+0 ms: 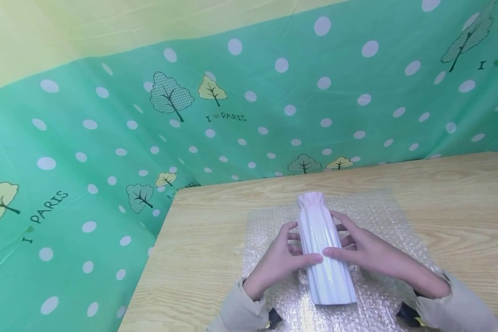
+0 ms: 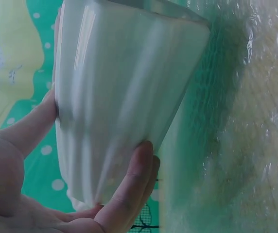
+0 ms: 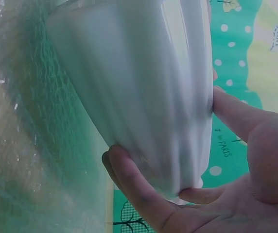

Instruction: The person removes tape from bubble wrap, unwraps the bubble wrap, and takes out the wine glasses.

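A white fluted vase with a pinched, frilled neck lies lengthwise over a sheet of bubble wrap, its neck pointing away from me. My left hand grips its left side, thumb across the top and the other fingers curled about the side and underneath. From the right, my right hand holds it the same way, with its fingers under the lower side. The two thumbs nearly meet on top of the vase. Whether the base end touches the wrap I cannot tell.
The bubble wrap is spread on a light wooden table. Behind and to the left of the table hangs a green and yellow curtain with white dots and printed trees.
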### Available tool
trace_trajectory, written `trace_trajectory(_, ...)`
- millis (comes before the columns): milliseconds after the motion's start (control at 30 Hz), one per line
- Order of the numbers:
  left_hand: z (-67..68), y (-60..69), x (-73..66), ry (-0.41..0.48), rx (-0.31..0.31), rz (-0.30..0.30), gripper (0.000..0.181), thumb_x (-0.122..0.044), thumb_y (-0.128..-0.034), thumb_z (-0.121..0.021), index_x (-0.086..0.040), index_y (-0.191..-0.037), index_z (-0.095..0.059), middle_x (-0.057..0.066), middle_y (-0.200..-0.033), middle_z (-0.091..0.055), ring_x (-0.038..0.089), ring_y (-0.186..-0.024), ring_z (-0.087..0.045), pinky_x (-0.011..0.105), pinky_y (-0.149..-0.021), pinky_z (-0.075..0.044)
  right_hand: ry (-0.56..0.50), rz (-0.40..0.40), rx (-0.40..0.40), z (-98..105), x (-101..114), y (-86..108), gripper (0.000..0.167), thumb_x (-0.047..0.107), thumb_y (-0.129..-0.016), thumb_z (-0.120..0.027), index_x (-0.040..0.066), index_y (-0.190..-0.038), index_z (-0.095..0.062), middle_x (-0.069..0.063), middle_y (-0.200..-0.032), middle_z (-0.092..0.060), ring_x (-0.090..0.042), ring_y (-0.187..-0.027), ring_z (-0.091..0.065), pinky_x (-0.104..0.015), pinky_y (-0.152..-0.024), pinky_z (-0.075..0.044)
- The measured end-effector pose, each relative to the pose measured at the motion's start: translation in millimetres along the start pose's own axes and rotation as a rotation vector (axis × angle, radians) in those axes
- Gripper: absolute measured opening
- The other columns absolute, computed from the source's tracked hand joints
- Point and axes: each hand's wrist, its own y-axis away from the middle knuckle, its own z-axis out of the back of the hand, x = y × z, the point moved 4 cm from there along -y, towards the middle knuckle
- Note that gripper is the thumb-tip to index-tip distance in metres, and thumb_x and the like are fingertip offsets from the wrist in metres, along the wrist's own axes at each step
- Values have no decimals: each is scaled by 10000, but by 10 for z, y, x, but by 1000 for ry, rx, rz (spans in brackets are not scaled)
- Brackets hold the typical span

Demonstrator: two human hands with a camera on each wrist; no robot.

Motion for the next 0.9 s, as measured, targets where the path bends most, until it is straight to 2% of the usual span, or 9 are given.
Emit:
trace_trajectory(200, 26, 17, -39, -25, -38, -16, 955, -338, -734, -880, -261, -1516, -337, 64, -1296, -569, 173, -1014, -642, 319, -756, -611, 18, 9, -59, -4, 20, 3, 931, 288, -907, -726, 141, -1590, -110, -334, -1258, -548, -301, -991, -677, -258, -711, -609)
trace_trajectory(333, 36, 17, -63, -35, -65, -45, 962, -316, -711, -896, -245, -1504, -357, 48, -1301, -564, 173, -1020, -631, 299, -770, -605, 53, 56, -114, 5, 37, -7, 945, 298, -875, -762, 161, -1579, -147, -323, -1316, -513, -290, -1004, -677, -252, -735, -608)
trace_trajectory(467, 48, 8, -85, -13, -83, -78, 941, -288, -704, -903, -227, -1482, -377, 25, -1291, -562, 162, -1019, -631, 286, -796, -599, 105, 99, -174, 23, 69, -10, 976, 334, -840, -793, 236, -1581, -166, -275, -1381, -487, -249, -1011, -671, -274, -765, -609)
trace_trajectory(900, 47, 2, -136, 73, -77, -190, 815, -169, -754, -872, -212, -1422, -406, 85, -1296, -537, 205, -1041, -647, 304, -837, -603, 133, 181, -215, 28, 139, -2, 1020, 320, -807, -820, 255, -1578, -154, -269, -1403, -468, -292, -1050, -661, -308, -809, -611)
